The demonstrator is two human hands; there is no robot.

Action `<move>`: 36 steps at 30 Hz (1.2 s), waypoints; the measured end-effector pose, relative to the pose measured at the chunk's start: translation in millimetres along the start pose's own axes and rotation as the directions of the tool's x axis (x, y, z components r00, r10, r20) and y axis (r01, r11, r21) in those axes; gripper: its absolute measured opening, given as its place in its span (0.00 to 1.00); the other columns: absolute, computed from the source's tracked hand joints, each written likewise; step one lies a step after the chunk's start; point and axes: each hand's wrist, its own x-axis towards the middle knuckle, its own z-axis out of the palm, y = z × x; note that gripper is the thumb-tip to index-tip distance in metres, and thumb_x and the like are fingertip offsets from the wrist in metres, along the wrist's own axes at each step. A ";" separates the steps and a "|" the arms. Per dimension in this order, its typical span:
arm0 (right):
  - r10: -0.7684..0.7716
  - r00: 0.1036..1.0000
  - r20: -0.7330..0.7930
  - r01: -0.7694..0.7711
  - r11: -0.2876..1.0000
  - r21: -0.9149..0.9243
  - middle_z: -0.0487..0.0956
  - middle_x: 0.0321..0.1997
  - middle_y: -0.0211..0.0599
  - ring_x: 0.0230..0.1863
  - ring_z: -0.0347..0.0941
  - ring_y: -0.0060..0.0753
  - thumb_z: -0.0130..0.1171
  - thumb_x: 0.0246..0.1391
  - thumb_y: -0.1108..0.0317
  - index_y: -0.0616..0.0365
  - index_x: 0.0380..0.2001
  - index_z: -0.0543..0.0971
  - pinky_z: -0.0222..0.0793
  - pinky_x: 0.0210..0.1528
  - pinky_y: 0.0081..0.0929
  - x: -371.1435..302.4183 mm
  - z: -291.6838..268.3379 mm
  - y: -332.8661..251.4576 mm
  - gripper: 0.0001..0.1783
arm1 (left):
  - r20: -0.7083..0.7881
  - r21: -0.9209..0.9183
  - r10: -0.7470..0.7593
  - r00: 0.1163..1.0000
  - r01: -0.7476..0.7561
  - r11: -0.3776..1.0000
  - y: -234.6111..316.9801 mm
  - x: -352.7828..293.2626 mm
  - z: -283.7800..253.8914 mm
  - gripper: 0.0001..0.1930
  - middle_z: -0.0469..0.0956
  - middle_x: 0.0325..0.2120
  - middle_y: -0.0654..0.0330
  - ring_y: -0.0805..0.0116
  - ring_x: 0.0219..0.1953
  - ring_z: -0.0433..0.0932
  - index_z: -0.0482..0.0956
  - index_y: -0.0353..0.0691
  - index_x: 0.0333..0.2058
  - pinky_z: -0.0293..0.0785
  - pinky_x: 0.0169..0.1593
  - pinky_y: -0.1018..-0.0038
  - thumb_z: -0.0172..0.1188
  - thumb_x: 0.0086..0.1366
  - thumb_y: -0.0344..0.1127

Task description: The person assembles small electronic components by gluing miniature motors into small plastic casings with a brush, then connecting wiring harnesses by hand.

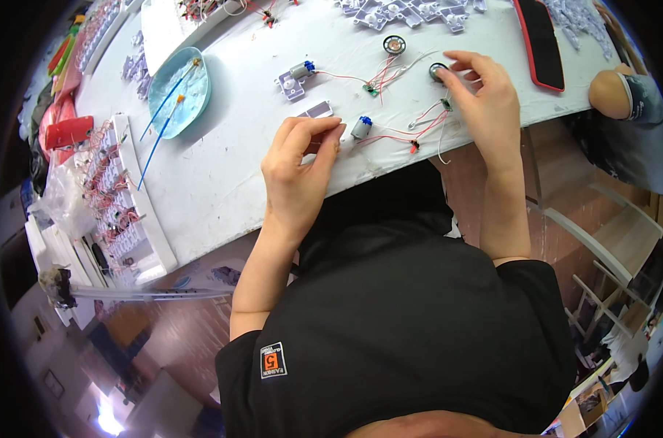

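My right hand (490, 109) pinches a small round black speaker (438, 72) between thumb and fingers at the table's near right part. From it, red and white wires run to a small green circuit board (446, 104) and a red switch-like part (414, 147). My left hand (299, 166) has thumb and forefinger pressed together; anything between them is too small to make out. Just right of those fingertips lies a small motor (361, 128) with a blue end, joined to the same wires. A flat grey plastic piece (317, 110) lies behind the left fingers.
Farther back sit a second motor (302, 69) on a grey plastic part and another speaker (394, 45), wired together. A blue dish (204, 91) with two thin blue sticks stands left. A red-cased phone (541, 45) lies right. Wired parts fill a white tray (150, 219). Beside the table, another person's arm (610, 95) shows.
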 end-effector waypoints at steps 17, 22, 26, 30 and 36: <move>-0.576 0.797 0.181 0.572 0.816 0.080 0.83 0.34 0.27 0.40 0.75 0.32 0.67 0.45 0.71 0.55 0.36 0.85 0.73 0.44 0.29 -27.6 26.5 -45.5 0.11 | 0.081 0.135 -0.098 0.992 0.087 0.987 16.4 -5.3 0.7 0.13 0.81 0.33 0.59 0.73 0.29 0.81 0.82 0.33 0.43 0.77 0.33 0.78 0.68 0.58 0.22; -0.459 0.868 0.189 0.429 0.885 0.178 0.81 0.32 0.30 0.39 0.75 0.35 0.67 0.49 0.70 0.55 0.39 0.85 0.71 0.43 0.30 -28.3 33.1 -48.6 0.12 | 0.036 -0.148 -0.200 0.979 0.203 0.968 8.9 -8.5 -1.3 0.13 0.83 0.36 0.55 0.70 0.37 0.84 0.80 0.30 0.44 0.82 0.42 0.76 0.67 0.61 0.23; -0.298 0.915 0.273 0.189 0.913 0.362 0.79 0.29 0.35 0.38 0.74 0.36 0.67 0.51 0.69 0.56 0.41 0.85 0.70 0.42 0.31 -24.8 31.5 -53.2 0.12 | 0.091 -0.422 -0.336 0.937 0.342 0.840 14.7 -5.5 -5.9 0.12 0.83 0.40 0.54 0.71 0.41 0.83 0.80 0.27 0.45 0.80 0.48 0.75 0.65 0.63 0.23; -0.337 0.903 0.266 0.218 0.894 0.392 0.78 0.29 0.36 0.38 0.73 0.36 0.67 0.51 0.68 0.56 0.42 0.85 0.70 0.41 0.30 -20.8 31.8 -54.2 0.13 | 0.113 -0.477 -0.367 0.923 0.375 0.795 16.7 -0.7 -11.4 0.12 0.83 0.40 0.53 0.71 0.43 0.83 0.80 0.27 0.46 0.79 0.49 0.76 0.64 0.64 0.22; -0.395 0.883 0.254 0.304 0.893 0.331 0.82 0.36 0.33 0.42 0.73 0.32 0.70 0.47 0.73 0.56 0.43 0.86 0.70 0.47 0.28 -22.2 22.6 -63.7 0.17 | 0.086 -0.418 -0.316 0.945 0.322 0.849 22.5 -2.9 -18.2 0.12 0.84 0.39 0.50 0.68 0.42 0.83 0.81 0.26 0.46 0.79 0.49 0.76 0.64 0.63 0.21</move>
